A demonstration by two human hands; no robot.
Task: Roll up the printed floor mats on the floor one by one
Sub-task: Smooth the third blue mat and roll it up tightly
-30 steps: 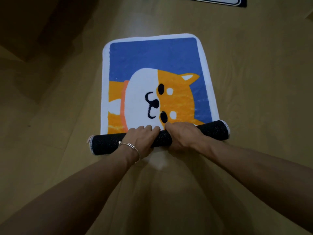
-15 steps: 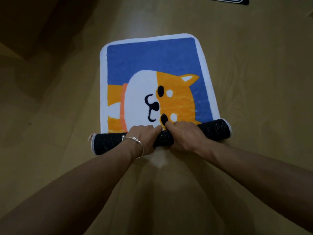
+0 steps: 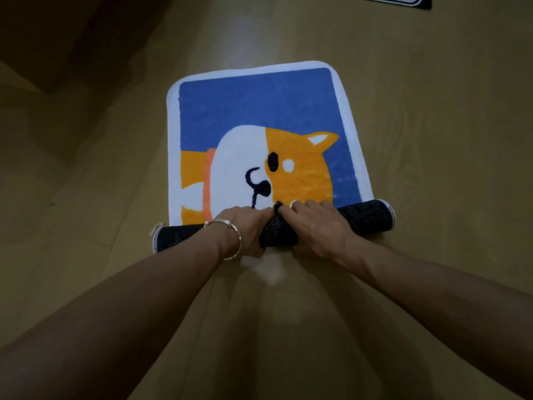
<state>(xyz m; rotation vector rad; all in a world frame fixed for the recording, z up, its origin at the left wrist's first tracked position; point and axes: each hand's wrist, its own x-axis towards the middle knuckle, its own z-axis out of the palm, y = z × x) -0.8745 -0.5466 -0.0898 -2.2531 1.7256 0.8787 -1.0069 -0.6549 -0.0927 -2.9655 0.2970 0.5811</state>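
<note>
While the left hand [image 3: 245, 226] and right hand [image 3: 314, 223] grip the dog mat [image 3: 259, 111] by its roll, a second mat [image 3: 403, 0] lies well beyond.

I see the dog-print mat [image 3: 259, 111] on the wooden floor [image 3: 447, 125], its near end rolled into a dark dotted tube. The left hand [image 3: 245, 229], with a bracelet [image 3: 235, 239] at the wrist, and the right hand [image 3: 314, 226] grip the roll's middle, side by side. The corner of another mat [image 3: 403, 0] shows at top right.
</note>
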